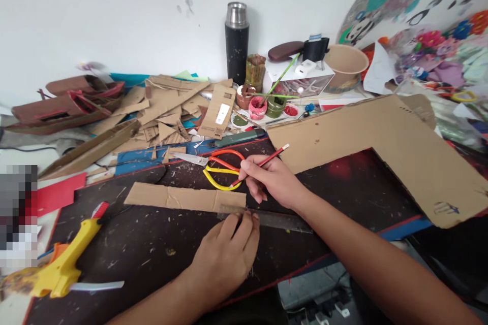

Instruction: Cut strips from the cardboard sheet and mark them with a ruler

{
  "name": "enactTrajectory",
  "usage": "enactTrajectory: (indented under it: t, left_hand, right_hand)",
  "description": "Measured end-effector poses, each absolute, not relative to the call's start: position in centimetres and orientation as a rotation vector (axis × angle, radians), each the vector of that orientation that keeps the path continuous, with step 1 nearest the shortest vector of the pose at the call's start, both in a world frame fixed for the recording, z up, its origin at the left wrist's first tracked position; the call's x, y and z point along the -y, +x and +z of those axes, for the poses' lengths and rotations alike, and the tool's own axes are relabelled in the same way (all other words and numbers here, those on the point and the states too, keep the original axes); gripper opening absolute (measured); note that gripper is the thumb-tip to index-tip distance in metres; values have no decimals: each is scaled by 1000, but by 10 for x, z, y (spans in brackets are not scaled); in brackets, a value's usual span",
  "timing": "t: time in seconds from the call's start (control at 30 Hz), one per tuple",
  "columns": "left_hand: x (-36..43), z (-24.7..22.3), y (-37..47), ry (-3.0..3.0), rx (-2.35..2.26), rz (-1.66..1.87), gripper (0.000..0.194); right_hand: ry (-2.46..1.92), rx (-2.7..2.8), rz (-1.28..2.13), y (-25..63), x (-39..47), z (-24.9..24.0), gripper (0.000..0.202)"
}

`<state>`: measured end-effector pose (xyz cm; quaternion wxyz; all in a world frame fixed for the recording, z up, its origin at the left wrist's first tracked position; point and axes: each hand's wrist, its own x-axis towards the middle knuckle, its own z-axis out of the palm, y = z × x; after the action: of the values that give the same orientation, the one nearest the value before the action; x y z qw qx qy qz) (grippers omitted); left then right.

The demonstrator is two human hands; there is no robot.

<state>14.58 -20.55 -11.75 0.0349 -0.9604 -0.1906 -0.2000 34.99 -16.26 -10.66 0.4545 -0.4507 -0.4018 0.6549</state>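
A long cardboard strip (183, 198) lies across the dark table mat (152, 244). My left hand (229, 249) presses its bent fingertips on a transparent ruler (282, 221), whose left end overlaps the strip's right end. Between the fingers of my right hand (267, 177) is a dark red pencil (272, 155), its lower tip beside the yellow handle of the scissors (224, 167). Those scissors lie just behind the strip, with one red and one yellow handle and blades pointing left.
A yellow glue gun (68, 259) lies at the left. Cardboard scraps (163, 106), a green cutter (240, 137), paint pots (257, 107) and a black flask (237, 45) stand or lie behind. At right is a large L-shaped cardboard piece (412, 147).
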Motion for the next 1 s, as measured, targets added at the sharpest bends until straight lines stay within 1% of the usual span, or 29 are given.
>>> enactTrajectory:
  t: [0.13,0.33,0.67,1.0]
  left_hand:
    - [206,-119,146,-2948,596,-637,36]
    - [208,-120,146,-2939,587,-613,34]
    - [208,-121,145,-2930,603,-610,36]
    - [207,-118,146,-2935,598,-599,35]
  right_hand:
    - [-1163,971,1645,354,184,-103,44]
    - [-1226,996,1611,353,206,-114,46]
    - [-1320,1038,1563,347,208,-118,46]
    - [-1300,1040,1557,346,208,-119,44]
